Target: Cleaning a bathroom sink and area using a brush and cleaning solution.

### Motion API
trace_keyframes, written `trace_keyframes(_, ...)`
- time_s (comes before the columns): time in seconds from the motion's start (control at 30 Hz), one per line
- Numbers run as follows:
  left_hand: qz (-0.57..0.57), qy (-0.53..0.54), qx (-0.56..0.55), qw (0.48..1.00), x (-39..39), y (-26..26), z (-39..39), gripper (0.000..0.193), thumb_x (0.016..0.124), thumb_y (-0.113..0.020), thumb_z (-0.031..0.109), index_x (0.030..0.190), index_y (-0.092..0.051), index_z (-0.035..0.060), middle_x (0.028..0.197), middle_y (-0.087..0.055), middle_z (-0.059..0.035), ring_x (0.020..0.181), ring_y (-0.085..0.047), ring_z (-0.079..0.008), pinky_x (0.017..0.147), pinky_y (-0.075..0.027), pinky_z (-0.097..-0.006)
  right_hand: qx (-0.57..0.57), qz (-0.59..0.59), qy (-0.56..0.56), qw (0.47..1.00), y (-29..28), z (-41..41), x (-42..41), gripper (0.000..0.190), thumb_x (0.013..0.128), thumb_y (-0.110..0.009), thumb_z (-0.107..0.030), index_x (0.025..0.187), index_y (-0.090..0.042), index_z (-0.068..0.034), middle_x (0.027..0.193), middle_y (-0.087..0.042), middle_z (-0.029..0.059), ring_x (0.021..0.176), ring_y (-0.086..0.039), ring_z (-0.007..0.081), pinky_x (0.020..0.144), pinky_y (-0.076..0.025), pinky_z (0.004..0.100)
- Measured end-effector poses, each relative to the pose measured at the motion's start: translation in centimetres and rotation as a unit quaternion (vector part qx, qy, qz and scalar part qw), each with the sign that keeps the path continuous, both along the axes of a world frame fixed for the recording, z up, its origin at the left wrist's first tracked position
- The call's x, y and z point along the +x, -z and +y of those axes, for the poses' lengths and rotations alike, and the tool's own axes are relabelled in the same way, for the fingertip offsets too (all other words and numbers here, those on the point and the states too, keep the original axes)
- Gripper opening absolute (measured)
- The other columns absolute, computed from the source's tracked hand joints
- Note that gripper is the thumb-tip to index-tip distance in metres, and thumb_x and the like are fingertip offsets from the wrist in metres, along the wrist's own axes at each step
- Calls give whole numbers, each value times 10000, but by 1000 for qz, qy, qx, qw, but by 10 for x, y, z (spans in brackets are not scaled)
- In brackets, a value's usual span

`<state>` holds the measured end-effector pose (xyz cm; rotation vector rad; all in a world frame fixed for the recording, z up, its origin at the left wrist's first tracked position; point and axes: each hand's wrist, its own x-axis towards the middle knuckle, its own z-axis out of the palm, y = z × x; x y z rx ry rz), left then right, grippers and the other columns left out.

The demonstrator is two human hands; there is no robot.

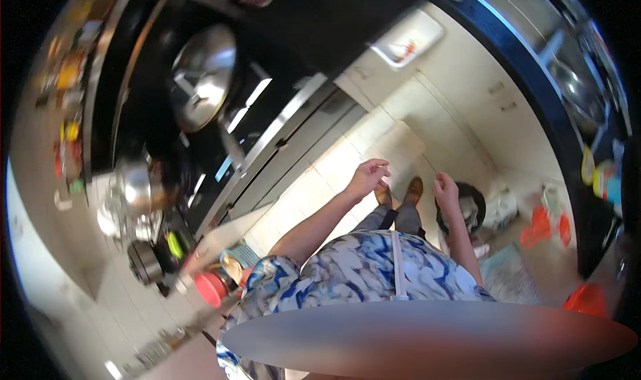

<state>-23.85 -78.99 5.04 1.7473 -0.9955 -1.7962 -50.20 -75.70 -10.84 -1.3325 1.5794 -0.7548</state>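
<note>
My left hand (368,178) hangs in the air before my body, fingers loosely bent and apart, with nothing in it. Below it lie the pale tiled floor (320,182) and my brown shoes (413,190). My right hand (446,195) hovers beside a dark round bin (473,207) with a pale liner or rubbish in it. The right fingers are curled inwards, and their inner side is hidden. Neither hand visibly touches anything.
On the left, a metal wok or lid (205,79) sits on the black stove. A white tub (408,39) stands at the far end. Along the right runs a dark counter edge (526,95) by a metal pan (576,92). Red plastic bags (538,227) hang or lie low right.
</note>
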Motion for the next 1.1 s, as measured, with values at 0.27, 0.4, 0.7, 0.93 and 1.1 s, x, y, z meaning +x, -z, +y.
trace_keyframes(0.27, 11, -138, -48, 989, 90, -41, 51, 267, 914, -513, 208, 1142, -544, 74, 947, -636, -56, 695, -611, -122, 584, -480, -235, -85, -5, -133, 987, -74, -62, 58, 202, 870, -543, -85, 1034, -585, 24, 883, -620, 113, 694, -641, 167, 573, -511, 275)
trace_keyframes(0.4, 40, -220, -71, 972, 122, -53, 70, 258, 924, -506, 220, 1136, -550, 81, 952, -639, -60, 692, -615, -124, 587, -486, -232, -24, -20, -186, 982, -126, -76, 106, 204, 879, -531, -92, 1038, -584, 24, 835, -625, 96, 657, -641, 168, 558, -505, 266)
trace_keyframes(0.7, 96, -321, -100, 937, 151, -48, 90, 241, 929, -494, 203, 1123, -557, 74, 924, -642, -49, 670, -610, -104, 574, -488, -226, 31, -101, -273, 956, -147, -77, 165, 180, 890, -531, -112, 1023, -580, -1, 789, -612, 58, 580, -584, 113, 527, -482, 232)
trace_keyframes(0.93, 104, -340, -89, 930, 141, -48, 93, 226, 925, -472, 180, 1104, -565, 78, 918, -642, -41, 659, -603, -94, 555, -484, -218, 60, -85, -350, 931, -160, -88, 159, 154, 880, -527, -121, 851, -600, 11, 734, -616, 54, 590, -586, 105, 527, -471, 232)
trace_keyframes(1.1, 93, -366, -84, 922, 118, -58, 85, 228, 907, -484, 162, 1103, -565, 79, 928, -641, -44, 667, -602, -98, 563, -486, -227, 83, -70, -392, 914, -160, -103, 151, 179, 897, -509, -137, 823, -589, 4, 745, -634, 57, 593, -596, 102, 520, -475, 225)
